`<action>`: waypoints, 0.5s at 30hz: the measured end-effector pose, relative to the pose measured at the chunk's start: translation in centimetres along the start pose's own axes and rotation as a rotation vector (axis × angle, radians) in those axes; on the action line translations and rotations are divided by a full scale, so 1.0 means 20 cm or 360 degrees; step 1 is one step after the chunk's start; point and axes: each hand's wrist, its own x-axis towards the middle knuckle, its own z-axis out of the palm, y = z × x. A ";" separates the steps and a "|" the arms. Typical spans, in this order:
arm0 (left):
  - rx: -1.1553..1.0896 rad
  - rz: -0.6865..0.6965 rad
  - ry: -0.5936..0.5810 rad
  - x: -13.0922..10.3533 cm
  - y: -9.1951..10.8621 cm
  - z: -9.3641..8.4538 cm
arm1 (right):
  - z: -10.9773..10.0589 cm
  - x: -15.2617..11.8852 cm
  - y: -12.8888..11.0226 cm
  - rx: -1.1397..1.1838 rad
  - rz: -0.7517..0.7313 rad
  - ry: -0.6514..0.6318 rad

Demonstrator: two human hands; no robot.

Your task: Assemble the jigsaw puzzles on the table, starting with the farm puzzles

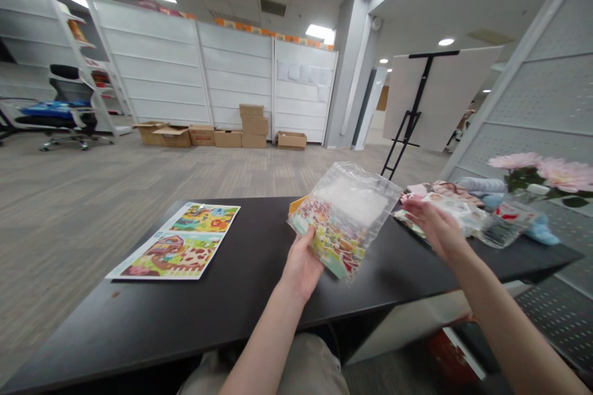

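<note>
Looking through the head camera, I have my left hand [302,266] pinching a clear plastic bag [340,216] by its near left edge, thumb across the front and the other fingers behind it. The bag is held tilted above the middle of the dark desk [208,311]; its lower part is packed with small, colourful printed pieces, and a blank white patch shows higher up. A bit of something yellow [297,204] peeks out behind its left edge.

My right hand [433,227] is apart from the bag, on its right, with the fingers extended and gripping nothing that I can see. It appears in front of some plastic-wrapped items [464,213], and I cannot tell whether it touches them. Near those are a clear bottle [503,225] with a white cap, a light blue cloth [542,231] and pink flowers [565,174].

Over on the left of the desk, a picture sheet [180,242] lies flat, printed with two cartoon panels: a lion in the upper one, a barn in the lower. Cardboard boxes [254,129] stand along the white panels beyond.
</note>
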 end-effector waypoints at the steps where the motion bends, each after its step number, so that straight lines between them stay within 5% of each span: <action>1: 0.0000 0.0037 -0.0004 0.00 -0.01 0.01 | 0.11 -0.09 -0.03 0.0141 0.0062 -0.0350; 3: 0.0002 0.0108 -0.0015 0.00 -0.02 0.02 | 0.32 -0.26 -0.07 0.0331 0.0164 -0.0732; 4: 0.0008 0.0132 -0.0025 0.00 -0.03 0.04 | 0.42 -0.33 -0.09 0.0375 0.0197 -0.0756; 8: 0.0033 0.0153 -0.0137 0.00 -0.06 0.07 | 0.65 -0.42 -0.09 0.0529 0.0363 -0.0278; 11: 0.0195 0.0095 -0.0237 0.01 -0.06 0.07 | 0.60 -0.34 -0.06 0.0612 0.0379 0.0036; 15: 0.0824 0.0344 -0.0207 0.03 -0.02 0.03 | 0.30 -0.20 -0.05 0.0514 0.0255 0.0393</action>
